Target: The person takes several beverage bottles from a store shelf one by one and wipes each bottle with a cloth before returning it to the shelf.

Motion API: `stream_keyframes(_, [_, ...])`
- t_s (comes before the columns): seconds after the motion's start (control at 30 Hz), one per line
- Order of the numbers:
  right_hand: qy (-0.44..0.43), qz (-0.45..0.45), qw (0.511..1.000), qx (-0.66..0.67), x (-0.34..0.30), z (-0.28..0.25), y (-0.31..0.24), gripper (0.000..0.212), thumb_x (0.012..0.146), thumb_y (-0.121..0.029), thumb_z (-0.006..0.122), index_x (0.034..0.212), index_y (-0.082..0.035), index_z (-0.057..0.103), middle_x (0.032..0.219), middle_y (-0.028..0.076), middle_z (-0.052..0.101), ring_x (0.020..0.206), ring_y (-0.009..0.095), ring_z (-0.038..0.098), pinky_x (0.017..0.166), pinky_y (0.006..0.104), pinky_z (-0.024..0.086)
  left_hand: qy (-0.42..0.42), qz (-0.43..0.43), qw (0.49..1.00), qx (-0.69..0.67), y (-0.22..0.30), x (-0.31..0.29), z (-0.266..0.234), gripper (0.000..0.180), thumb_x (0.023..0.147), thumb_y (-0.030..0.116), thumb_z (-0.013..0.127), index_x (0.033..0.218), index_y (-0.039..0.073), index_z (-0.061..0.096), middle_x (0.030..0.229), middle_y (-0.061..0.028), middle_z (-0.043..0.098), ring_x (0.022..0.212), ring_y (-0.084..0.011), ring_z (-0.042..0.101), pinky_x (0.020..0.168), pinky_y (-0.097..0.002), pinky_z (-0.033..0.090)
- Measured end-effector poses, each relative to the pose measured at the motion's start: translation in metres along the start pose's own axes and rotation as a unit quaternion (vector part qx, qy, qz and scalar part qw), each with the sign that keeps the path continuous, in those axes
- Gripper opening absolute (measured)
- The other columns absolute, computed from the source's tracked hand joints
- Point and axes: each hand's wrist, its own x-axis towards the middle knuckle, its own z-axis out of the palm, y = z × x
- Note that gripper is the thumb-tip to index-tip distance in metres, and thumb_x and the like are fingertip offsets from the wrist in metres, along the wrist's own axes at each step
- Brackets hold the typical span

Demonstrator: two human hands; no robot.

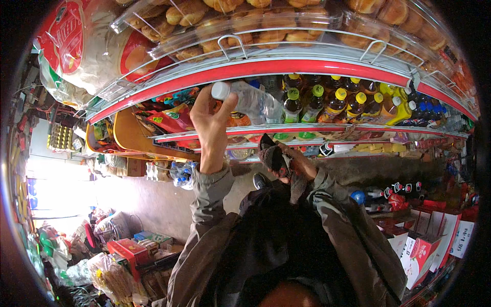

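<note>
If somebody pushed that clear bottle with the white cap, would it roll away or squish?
The clear plastic bottle looks round, so lying on its side it would probably roll. Its see-through wall seems thin, so it may squish a little if squeezed. Its smooth, shiny surface could feel slippery in the left hand.

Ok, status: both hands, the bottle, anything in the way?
Left hand: gripping bottle near its white cap. Right hand: holding dark cloth. Shelf bottles close on the right; contact unclear.
</note>
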Motion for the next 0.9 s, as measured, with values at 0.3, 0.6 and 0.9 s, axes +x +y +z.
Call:
stream_keyframes(0.3, [0.056, -0.186, 0.97, -0.146, 0.003, -0.112, 0.052, 0.058, 0.104, -0.035, 0.051, 0.152, -0.005, 0.037, 0.141, 0.015, 0.054, 0.12, 0.026, 0.06, 0.096, 0.0411, 0.053, -0.04, 0.085, 0.989, -0.116, -0.065, 0.048, 0.065, 0.026, 0.082, 0.002, 0.081, 0.104, -0.003, 0.068, 0.096, -0.0059, 0.072, 0.089, -0.0155, 0.067, 0.078, -0.0297, 0.054])
stream_keyframes(0.6, [0.128, -0.256, 0.939, -0.192, 0.005, -0.156, 0.064, 0.062, 0.104, -0.041, 0.052, 0.153, -0.007, 0.036, 0.149, 0.015, 0.046, 0.132, 0.029, 0.05, 0.105, 0.0446, 0.05, -0.106, 0.139, 0.928, 0.329, -0.128, 0.068, 0.074, 0.039, 0.074, 0.022, 0.089, 0.105, 0.007, 0.07, 0.09, -0.0106, 0.075, 0.079, -0.0193, 0.072, 0.068, -0.0335, 0.056])
stream_keyframes(0.9, [0.148, -0.157, 0.962, -0.166, -0.021, -0.068, 0.027, 0.052, 0.102, -0.045, 0.054, 0.137, -0.007, 0.054, 0.104, 0.013, 0.07, 0.078, 0.024, 0.069, 0.063, 0.0398, 0.059, -0.19, 0.266, 0.797, 0.507, -0.148, 0.067, 0.064, 0.033, 0.073, 0.017, 0.072, 0.105, 0.008, 0.072, 0.099, -0.0161, 0.071, 0.095, -0.0371, 0.066, 0.086, -0.0512, 0.051])
